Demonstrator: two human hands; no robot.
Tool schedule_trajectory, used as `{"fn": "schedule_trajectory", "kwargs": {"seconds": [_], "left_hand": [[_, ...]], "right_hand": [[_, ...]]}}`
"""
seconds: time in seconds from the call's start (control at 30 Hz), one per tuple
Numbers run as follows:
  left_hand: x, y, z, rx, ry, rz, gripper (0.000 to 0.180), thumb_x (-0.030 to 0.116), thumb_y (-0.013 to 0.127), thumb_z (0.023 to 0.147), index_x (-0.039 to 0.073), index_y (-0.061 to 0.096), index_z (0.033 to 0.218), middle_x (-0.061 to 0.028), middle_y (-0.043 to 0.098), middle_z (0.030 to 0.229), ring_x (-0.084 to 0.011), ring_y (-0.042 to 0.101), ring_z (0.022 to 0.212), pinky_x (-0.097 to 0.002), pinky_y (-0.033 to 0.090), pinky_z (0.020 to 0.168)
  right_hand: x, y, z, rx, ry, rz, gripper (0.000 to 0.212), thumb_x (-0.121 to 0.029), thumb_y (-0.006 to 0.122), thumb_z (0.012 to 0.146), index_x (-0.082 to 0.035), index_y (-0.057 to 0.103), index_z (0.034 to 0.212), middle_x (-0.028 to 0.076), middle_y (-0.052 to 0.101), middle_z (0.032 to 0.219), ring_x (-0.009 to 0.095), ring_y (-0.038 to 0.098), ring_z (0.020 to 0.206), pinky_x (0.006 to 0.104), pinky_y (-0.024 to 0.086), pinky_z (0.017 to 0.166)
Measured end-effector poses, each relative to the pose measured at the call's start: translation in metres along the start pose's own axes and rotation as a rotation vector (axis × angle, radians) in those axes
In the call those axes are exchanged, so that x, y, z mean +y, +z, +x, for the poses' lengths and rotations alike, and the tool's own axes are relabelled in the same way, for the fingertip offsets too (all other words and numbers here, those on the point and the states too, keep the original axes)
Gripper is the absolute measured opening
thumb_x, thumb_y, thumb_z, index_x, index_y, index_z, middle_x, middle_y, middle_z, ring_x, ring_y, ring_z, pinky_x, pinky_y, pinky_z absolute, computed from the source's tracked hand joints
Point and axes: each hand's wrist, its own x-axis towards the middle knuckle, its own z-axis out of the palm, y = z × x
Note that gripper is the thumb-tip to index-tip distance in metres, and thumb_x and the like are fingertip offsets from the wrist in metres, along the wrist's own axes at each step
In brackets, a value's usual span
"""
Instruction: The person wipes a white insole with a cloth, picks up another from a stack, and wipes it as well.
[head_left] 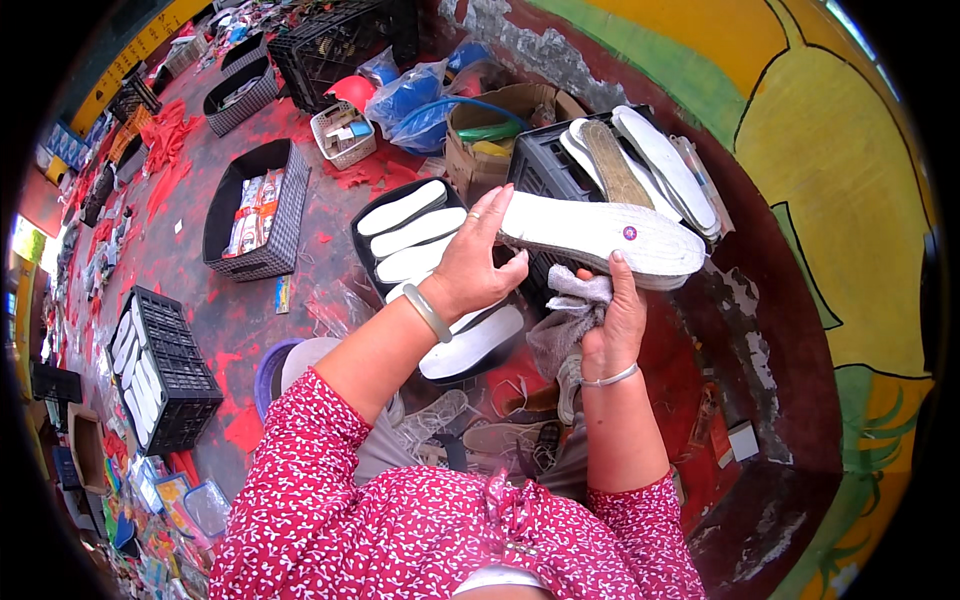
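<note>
A thick white shoe insole (560, 222), with a small round coloured mark near its wide end, is held up in front of me. My left hand (465, 268) grips its narrow end, fingers behind and thumb apart below. My right hand (615, 325) holds a crumpled grey cloth (563, 335), its thumb against the insole's lower edge. The layered edge shows at the wide end; whether it is one insole or a stacked pair I cannot tell. Beneath my left hand stands a dark basket (361, 240) with several white insoles in it.
Behind the held insole, more insoles (665, 165) lie on a black crate (540, 160) by the wall. Shoes (435, 415) are on the floor between my legs. A crate (185, 370) of insoles and a patterned basket (285, 200) with packets stand to the left.
</note>
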Motion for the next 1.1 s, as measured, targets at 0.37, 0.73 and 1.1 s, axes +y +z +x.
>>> {"fn": "schedule_trajectory", "kwargs": {"seconds": [0.37, 0.73, 1.1], "left_hand": [[-0.005, -0.003, 0.0, 0.055, -0.139, 0.052, 0.059, 0.006, 0.054, 0.071, -0.003, 0.043, 0.128, -0.028, 0.057, 0.109, -0.0379, 0.059, 0.099, -0.0394, 0.046, 0.086], [-0.008, 0.0, 0.002, -0.049, -0.327, -0.111, 0.056, 0.003, 0.056, 0.075, -0.002, 0.045, 0.129, -0.0129, 0.063, 0.101, -0.0135, 0.059, 0.093, -0.0273, 0.049, 0.078], [-0.027, -0.013, 0.009, 0.176, -0.676, -0.892, 0.044, -0.006, 0.046, 0.074, -0.003, 0.056, 0.117, -0.0095, 0.065, 0.094, -0.0165, 0.064, 0.075, -0.028, 0.052, 0.066]], "right_hand": [[-0.005, 0.017, -0.015, -0.092, -0.238, -0.155, 0.033, -0.011, 0.066, 0.083, 0.0, 0.054, 0.112, 0.009, 0.061, 0.097, 0.015, 0.06, 0.066, 0.0271, 0.052, 0.059], [0.001, 0.009, -0.013, -0.182, -0.351, -0.281, 0.032, -0.003, 0.066, 0.082, 0.002, 0.056, 0.111, 0.008, 0.062, 0.099, 0.014, 0.061, 0.073, 0.0263, 0.053, 0.062], [0.01, 0.001, -0.014, -0.518, -0.262, -0.294, 0.038, -0.008, 0.064, 0.083, 0.006, 0.052, 0.116, 0.015, 0.059, 0.11, 0.018, 0.062, 0.091, 0.031, 0.052, 0.081]]}}
